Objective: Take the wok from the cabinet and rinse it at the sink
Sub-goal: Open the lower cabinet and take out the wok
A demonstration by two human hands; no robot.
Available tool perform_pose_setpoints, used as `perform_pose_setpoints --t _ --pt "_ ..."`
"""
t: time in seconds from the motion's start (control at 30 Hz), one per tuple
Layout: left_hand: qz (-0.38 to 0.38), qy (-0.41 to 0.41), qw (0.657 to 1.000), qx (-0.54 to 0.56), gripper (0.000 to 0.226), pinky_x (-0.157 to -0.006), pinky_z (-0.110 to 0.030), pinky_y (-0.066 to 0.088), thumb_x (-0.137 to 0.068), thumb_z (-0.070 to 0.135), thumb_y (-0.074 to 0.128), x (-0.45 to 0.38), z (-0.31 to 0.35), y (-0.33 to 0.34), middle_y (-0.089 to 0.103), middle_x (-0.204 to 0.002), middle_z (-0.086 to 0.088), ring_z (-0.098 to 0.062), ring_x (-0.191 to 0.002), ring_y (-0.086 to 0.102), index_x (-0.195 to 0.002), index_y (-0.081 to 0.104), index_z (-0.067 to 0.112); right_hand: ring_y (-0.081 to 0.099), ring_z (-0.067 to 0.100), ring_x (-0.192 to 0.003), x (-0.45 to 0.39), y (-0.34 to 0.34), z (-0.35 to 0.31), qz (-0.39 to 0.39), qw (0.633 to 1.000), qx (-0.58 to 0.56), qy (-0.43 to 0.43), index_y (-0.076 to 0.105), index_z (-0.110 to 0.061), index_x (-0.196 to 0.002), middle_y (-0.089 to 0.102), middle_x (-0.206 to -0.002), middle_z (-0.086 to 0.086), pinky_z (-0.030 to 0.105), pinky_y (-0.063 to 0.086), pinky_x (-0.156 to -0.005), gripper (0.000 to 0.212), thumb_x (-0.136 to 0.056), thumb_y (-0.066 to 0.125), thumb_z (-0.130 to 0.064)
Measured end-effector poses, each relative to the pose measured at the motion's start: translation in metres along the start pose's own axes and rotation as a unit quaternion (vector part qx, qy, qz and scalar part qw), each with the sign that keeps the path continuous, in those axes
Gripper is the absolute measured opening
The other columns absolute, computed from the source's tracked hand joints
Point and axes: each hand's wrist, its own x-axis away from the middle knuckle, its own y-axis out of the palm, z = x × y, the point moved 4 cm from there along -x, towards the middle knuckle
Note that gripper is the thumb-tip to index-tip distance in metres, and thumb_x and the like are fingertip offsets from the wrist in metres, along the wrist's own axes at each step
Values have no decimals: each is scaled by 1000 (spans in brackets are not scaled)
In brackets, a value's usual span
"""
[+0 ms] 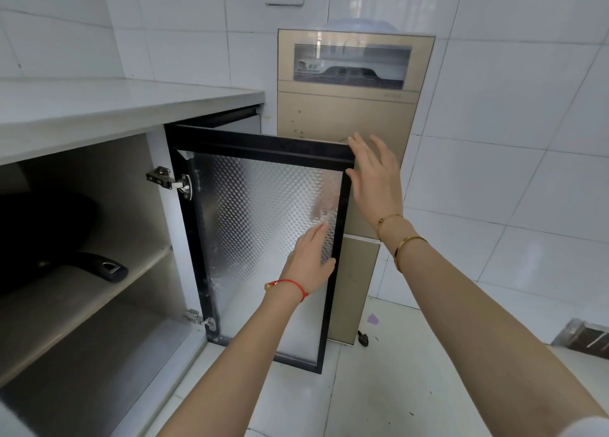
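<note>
A black wok (43, 235) lies on the upper shelf of the open cabinet (155, 225) at the left, its black handle (102, 267) pointing out to the right. The cabinet door (263, 225), black-framed with patterned frosted glass, stands swung wide open. My left hand (311, 260) rests flat with straight fingers on the inner face of the glass near the door's free edge. My right hand (374, 173) is spread open at the door's top right corner, fingers straight, touching the frame edge. Neither hand holds the wok. No sink is in view.
A pale countertop (115, 107) runs above the cabinet. A gold water dispenser (349, 113) stands right behind the open door. White tiled walls and floor surround; a dark metal-edged object (586, 337) lies on the floor at the right. A lower shelf space (82, 370) sits under the wok.
</note>
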Motion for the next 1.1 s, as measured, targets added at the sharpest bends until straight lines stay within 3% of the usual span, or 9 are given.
perform_pose_setpoints --t 0.2,0.37,0.8,1.1 --pt "47 -38 997 -48 66 -120 -41 27 -97 24 53 44 -17 -32 25 -161 -1 -20 -147 24 -155 23 16 41 30 -137 22 -15 -31 17 999 -49 2 53 -7 -137 51 -145 8 45 33 -114 41 -97 57 -11" --pt "80 -68 991 -86 66 -119 -35 25 -95 21 55 98 -29 -68 28 -159 -3 -21 -146 27 -154 26 13 53 29 -123 54 -13 -77 3 992 -123 -28 63 -4 -125 64 -126 11 45 42 -106 30 -95 58 -8" --pt "180 -203 950 -153 61 -114 -39 30 -97 24 52 224 -60 -156 36 -155 -7 -26 -142 33 -152 30 12 55 27 -115 111 20 -199 -144 951 -274 -19 63 -4 -124 67 -116 11 37 43 -99 31 -101 51 -21" --pt "256 -309 913 -64 54 -115 -32 27 -102 25 46 232 -125 -188 39 -154 -10 -24 -143 34 -151 33 7 50 23 -122 84 100 -273 -272 891 -363 -27 57 -13 -133 62 -127 10 39 43 -103 39 -101 46 -33"
